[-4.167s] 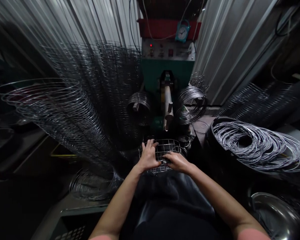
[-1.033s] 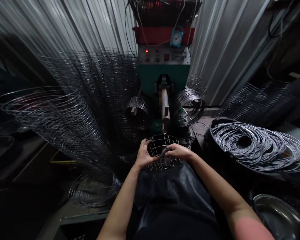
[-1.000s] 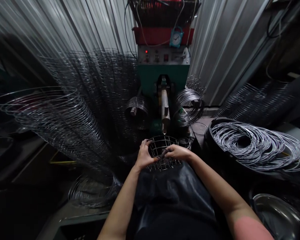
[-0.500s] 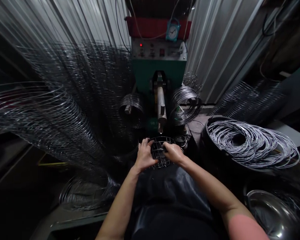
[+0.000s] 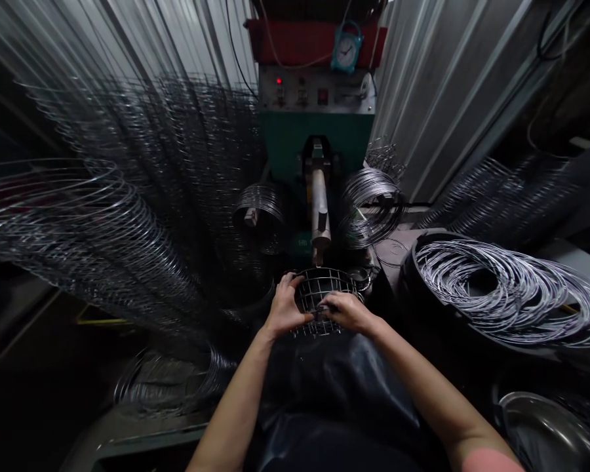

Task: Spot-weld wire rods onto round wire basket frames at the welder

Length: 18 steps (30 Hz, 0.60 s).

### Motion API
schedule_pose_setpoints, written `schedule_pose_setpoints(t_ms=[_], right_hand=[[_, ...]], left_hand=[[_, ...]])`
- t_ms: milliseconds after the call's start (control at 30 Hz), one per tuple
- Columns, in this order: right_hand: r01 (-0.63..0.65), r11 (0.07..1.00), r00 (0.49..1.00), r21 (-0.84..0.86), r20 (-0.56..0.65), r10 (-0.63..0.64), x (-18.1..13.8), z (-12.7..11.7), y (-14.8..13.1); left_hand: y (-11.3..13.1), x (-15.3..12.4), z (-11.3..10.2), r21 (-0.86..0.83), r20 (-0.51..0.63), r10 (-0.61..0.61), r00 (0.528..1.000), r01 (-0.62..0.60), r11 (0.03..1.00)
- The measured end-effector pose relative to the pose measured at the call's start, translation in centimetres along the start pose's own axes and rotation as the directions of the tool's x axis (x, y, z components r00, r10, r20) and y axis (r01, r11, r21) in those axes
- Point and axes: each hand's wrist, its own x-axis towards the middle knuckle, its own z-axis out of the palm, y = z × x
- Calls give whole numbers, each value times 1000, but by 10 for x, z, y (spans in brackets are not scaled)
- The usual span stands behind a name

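A round wire-mesh basket (image 5: 330, 278) sits in front of me, just below the rod-shaped metal electrode arm (image 5: 319, 210) of a green machine. My left hand (image 5: 286, 307) grips the basket's left side, with the fingers over its far rim and the thumb toward the near part of the mesh. My right hand (image 5: 347, 311) is over the basket's right part, its fingers curled together in a pinch. Something small and dark shows at those fingertips, too unclear to name. The near part of the basket is partly hidden by my hands.
Tall stacks of wire rings (image 5: 93, 223) stand on the left. Wire coils (image 5: 373, 206) hang beside the machine (image 5: 317, 141). A black tub (image 5: 413, 282) of wire rings stands right, with a metal bowl (image 5: 545, 426) nearer me. A blue clock (image 5: 347, 51) hangs above.
My right hand has moved nearer to me and slightly right, from the basket's middle toward its near part. My left hand keeps its hold. The view has shifted slightly.
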Motion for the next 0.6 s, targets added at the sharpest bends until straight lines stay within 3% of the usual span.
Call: schedule_pose_setpoints(t_ms=[333, 600], right_hand=[[37, 997, 995, -72, -90, -43, 12, -1, 8], [-5, 997, 991, -71, -132, -4, 16, -4, 12]], left_hand=[[-11, 16, 2, -36, -22, 10, 1000, -11, 999], [-9, 30, 2, -124, 12, 24, 1000, -22, 992]])
